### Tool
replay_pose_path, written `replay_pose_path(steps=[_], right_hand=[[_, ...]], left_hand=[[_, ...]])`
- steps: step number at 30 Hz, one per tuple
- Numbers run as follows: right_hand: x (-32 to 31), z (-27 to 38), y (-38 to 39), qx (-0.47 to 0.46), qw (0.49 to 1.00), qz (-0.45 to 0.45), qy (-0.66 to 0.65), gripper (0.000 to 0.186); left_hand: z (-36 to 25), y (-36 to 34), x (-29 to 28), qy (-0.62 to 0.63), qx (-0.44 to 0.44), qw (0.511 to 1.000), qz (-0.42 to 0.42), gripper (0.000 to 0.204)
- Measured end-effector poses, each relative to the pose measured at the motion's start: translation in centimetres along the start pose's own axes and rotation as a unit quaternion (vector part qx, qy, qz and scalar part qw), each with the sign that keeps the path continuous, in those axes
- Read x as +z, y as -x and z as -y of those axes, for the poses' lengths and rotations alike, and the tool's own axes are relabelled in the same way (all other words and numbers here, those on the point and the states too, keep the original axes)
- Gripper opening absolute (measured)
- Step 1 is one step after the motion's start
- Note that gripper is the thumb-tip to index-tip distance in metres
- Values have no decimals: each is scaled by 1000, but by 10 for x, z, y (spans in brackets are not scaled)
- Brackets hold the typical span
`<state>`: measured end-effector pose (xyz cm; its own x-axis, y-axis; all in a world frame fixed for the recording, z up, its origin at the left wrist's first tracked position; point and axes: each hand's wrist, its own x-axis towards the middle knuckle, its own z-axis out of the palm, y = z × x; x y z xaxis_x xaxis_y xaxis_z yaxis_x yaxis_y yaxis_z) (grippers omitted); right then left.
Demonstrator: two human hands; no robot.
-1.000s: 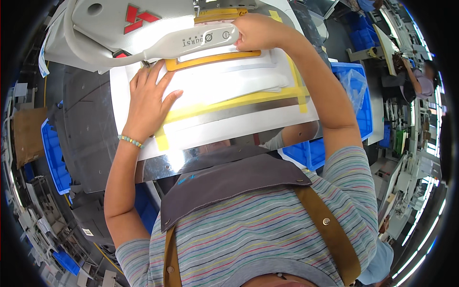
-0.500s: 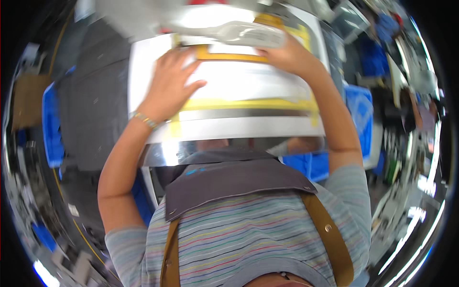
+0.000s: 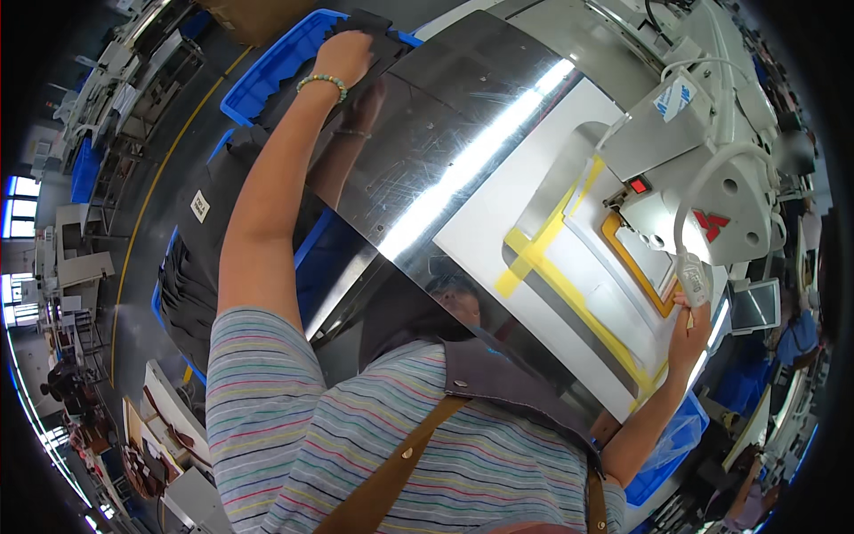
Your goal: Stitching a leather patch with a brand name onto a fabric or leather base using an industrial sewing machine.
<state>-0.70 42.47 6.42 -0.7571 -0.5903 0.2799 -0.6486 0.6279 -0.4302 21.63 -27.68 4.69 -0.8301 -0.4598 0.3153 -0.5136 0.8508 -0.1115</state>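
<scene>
My left hand (image 3: pixel 345 55) is stretched far out to a blue bin (image 3: pixel 267 82) and is closed on a dark fabric piece (image 3: pixel 372 31) lying in it. My right hand (image 3: pixel 689 331) grips the near edge of a white template (image 3: pixel 498 222) marked with yellow tape (image 3: pixel 534 254), just below the white sewing machine head (image 3: pixel 712 160). An orange frame (image 3: pixel 633 267) sits on the template under the machine head. The template lies on a shiny metal table (image 3: pixel 445 125).
A pile of dark fabric (image 3: pixel 191 267) lies left of my arm. A small screen (image 3: pixel 754 307) stands right of the machine. Another blue bin (image 3: pixel 676 436) is by my right elbow. Workbenches and shelves line the far left.
My left hand has left the template and reached out to the blue bin, taking hold of dark fabric. My right hand stays at the template's edge. The view has swung round.
</scene>
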Motion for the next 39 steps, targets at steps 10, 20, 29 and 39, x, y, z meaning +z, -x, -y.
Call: replay_pose_path(steps=[10,20,29,39], right_hand=[[0,15,-3,-10,1000,-24,14,22],[-36,89,4,-144,986,48,-63,23],[43,168,-8,-237,952,147,-124,30],[108,170,-35,-266,957,101,-55,16]], left_hand=[[41,14,85,-20,-56,991,119,23],[15,17,-27,116,-89,938,-314,26],[-204,109,-88,183,376,903,-95,30],[-222,138,-83,200,378,902,-64,28]])
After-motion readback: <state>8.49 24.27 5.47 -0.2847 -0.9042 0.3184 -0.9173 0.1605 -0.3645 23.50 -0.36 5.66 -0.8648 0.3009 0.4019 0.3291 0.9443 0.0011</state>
